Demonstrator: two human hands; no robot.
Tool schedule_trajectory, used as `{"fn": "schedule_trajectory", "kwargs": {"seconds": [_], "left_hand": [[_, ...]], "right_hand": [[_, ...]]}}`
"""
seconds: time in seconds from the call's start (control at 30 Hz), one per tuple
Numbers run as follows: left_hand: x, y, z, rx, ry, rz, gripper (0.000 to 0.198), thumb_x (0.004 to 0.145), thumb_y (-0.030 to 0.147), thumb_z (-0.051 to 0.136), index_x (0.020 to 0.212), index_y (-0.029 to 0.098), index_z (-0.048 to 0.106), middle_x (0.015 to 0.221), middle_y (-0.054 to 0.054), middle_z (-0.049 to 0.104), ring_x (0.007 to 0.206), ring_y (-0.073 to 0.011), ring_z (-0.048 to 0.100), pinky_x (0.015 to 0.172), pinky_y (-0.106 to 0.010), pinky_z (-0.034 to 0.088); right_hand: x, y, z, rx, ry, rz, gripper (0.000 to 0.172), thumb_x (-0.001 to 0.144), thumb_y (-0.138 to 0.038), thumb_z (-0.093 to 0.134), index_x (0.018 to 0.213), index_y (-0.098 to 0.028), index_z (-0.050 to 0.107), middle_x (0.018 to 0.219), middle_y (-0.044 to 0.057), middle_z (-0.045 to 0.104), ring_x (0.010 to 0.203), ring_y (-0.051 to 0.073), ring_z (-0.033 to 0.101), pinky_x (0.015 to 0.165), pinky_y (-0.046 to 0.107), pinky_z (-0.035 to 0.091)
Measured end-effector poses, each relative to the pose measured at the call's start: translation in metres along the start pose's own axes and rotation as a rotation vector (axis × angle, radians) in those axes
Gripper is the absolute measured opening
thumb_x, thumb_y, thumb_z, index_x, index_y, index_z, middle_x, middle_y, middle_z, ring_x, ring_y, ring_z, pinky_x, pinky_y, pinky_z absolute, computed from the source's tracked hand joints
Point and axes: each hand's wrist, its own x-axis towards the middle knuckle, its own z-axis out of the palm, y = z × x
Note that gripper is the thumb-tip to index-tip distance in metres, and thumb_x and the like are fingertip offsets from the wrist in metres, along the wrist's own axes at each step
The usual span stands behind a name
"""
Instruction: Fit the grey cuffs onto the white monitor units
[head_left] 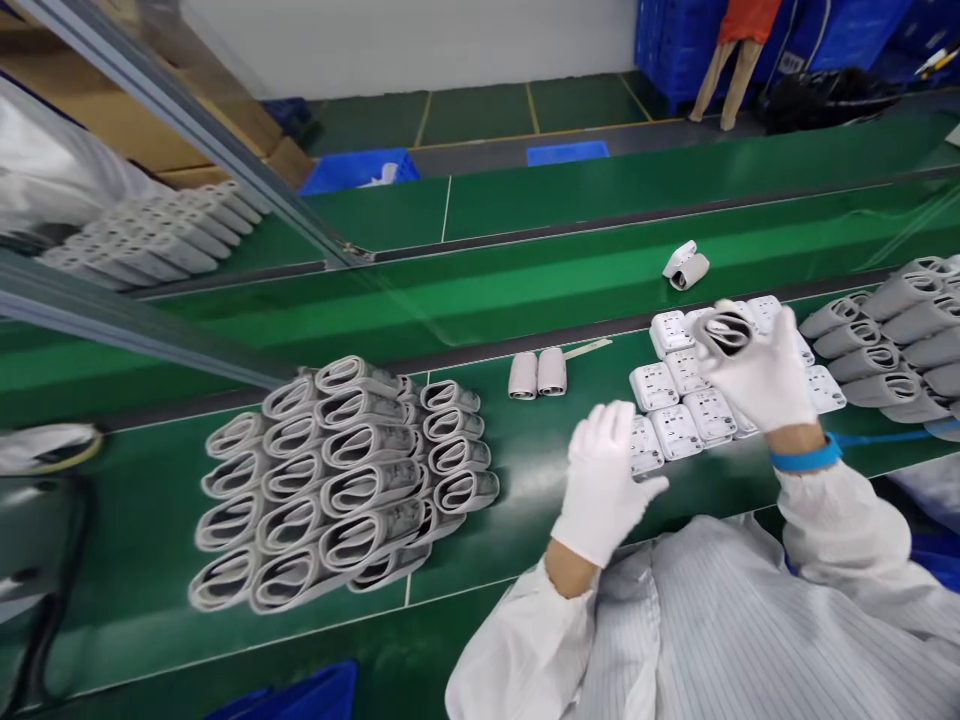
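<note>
My right hand, in a white glove, is shut on a pale grey looped cuff with a dark inner side. Below it lie several square white plastic units in loose rows on the green conveyor belt. My left hand, also gloved, hangs open and empty at the lower left edge of those units. A large stack of similar looped cuffs stands to the left of both hands. Another stack of cuffs lies at the right.
Two small rolled pale items lie on the belt beside a flat strip. A joined white piece sits on the belt beyond. A glass panel crosses the upper left. Blue crates stand at the far back, with a blue bin at the near edge.
</note>
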Motion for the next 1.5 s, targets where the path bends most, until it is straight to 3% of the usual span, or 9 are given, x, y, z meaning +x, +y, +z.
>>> {"fn": "schedule_trajectory", "kwargs": {"seconds": [0.17, 0.47, 0.6, 0.73, 0.9, 1.03, 1.2, 1.33, 1.5], "left_hand": [[0.012, 0.029, 0.032, 0.186, -0.27, -0.101, 0.092, 0.077, 0.019, 0.081, 0.159, 0.011, 0.038, 0.154, -0.021, 0.053, 0.145, -0.0414, 0.046, 0.119, -0.055, 0.04], [0.026, -0.004, 0.02, 0.115, -0.183, -0.269, 0.088, 0.071, 0.03, 0.082, 0.149, 0.006, 0.049, 0.135, -0.024, 0.058, 0.117, -0.0394, 0.063, 0.098, -0.052, 0.055], [0.005, -0.021, -0.003, -0.459, 0.064, -0.512, 0.087, 0.059, 0.032, 0.092, 0.138, 0.018, 0.059, 0.123, -0.011, 0.064, 0.108, -0.0302, 0.066, 0.095, -0.045, 0.056], [-0.017, -0.015, -0.014, -1.319, 0.356, -0.764, 0.063, 0.055, 0.04, 0.099, 0.106, 0.021, 0.067, 0.087, -0.001, 0.064, 0.079, -0.0187, 0.065, 0.067, -0.029, 0.057], [0.0, 0.035, 0.006, -1.532, 0.45, -0.886, 0.038, 0.077, 0.035, 0.09, 0.104, 0.019, 0.068, 0.093, -0.006, 0.071, 0.081, -0.0162, 0.072, 0.064, -0.022, 0.06], [0.034, 0.078, 0.02, -1.768, 0.268, -0.82, 0.038, 0.088, 0.036, 0.083, 0.119, 0.016, 0.072, 0.121, -0.013, 0.076, 0.102, -0.0226, 0.076, 0.074, -0.026, 0.066], [0.054, 0.103, 0.023, -1.693, -0.15, -0.594, 0.047, 0.09, 0.036, 0.081, 0.134, 0.022, 0.071, 0.138, -0.012, 0.071, 0.118, -0.031, 0.072, 0.074, -0.03, 0.067], [0.056, 0.105, 0.028, -1.762, -0.557, -0.485, 0.05, 0.092, 0.038, 0.078, 0.139, 0.024, 0.069, 0.134, -0.014, 0.073, 0.119, -0.034, 0.072, 0.086, -0.037, 0.066], [0.055, 0.1, 0.03, -1.867, -0.483, -0.543, 0.047, 0.099, 0.052, 0.061, 0.131, 0.019, 0.071, 0.122, -0.016, 0.074, 0.106, -0.031, 0.074, 0.076, -0.036, 0.063]], "right_hand": [[-0.053, 0.027, -0.038, 0.611, 0.18, 0.198, 0.026, 0.079, -0.039, 0.078, 0.102, -0.031, 0.069, 0.115, 0.003, 0.068, 0.087, 0.019, 0.064, 0.065, 0.031, 0.056], [-0.033, -0.001, -0.029, 0.883, -0.009, 0.389, 0.049, 0.095, -0.064, 0.054, 0.116, -0.021, 0.069, 0.099, 0.009, 0.068, 0.065, 0.017, 0.054, 0.046, 0.027, 0.042], [-0.032, -0.002, -0.034, 0.885, -0.092, 0.429, 0.054, 0.097, -0.068, 0.054, 0.125, -0.024, 0.069, 0.109, 0.009, 0.07, 0.069, 0.016, 0.057, 0.047, 0.025, 0.046], [-0.04, 0.012, -0.04, 0.862, -0.055, 0.375, 0.042, 0.09, -0.05, 0.073, 0.128, -0.033, 0.07, 0.142, 0.005, 0.064, 0.116, 0.025, 0.066, 0.081, 0.032, 0.062], [-0.046, 0.028, -0.044, 0.778, -0.156, 0.348, 0.054, 0.084, -0.045, 0.081, 0.136, -0.037, 0.065, 0.148, 0.006, 0.061, 0.128, 0.033, 0.063, 0.106, 0.052, 0.057], [-0.045, 0.032, -0.043, 0.64, -0.247, 0.283, 0.071, 0.08, -0.048, 0.088, 0.141, -0.036, 0.055, 0.139, 0.009, 0.065, 0.118, 0.034, 0.068, 0.102, 0.057, 0.058], [-0.038, 0.035, -0.053, 0.231, 0.076, 0.025, 0.083, 0.076, -0.052, 0.089, 0.146, -0.035, 0.046, 0.154, 0.009, 0.049, 0.14, 0.035, 0.051, 0.113, 0.052, 0.052], [-0.036, 0.032, -0.057, -0.1, 0.13, -0.158, 0.075, 0.075, -0.049, 0.085, 0.137, -0.03, 0.046, 0.144, 0.013, 0.051, 0.135, 0.037, 0.054, 0.108, 0.055, 0.054], [-0.037, 0.023, -0.04, -0.034, 0.076, -0.21, 0.069, 0.079, -0.045, 0.083, 0.128, -0.031, 0.037, 0.135, 0.012, 0.054, 0.125, 0.032, 0.062, 0.099, 0.052, 0.059]]}}
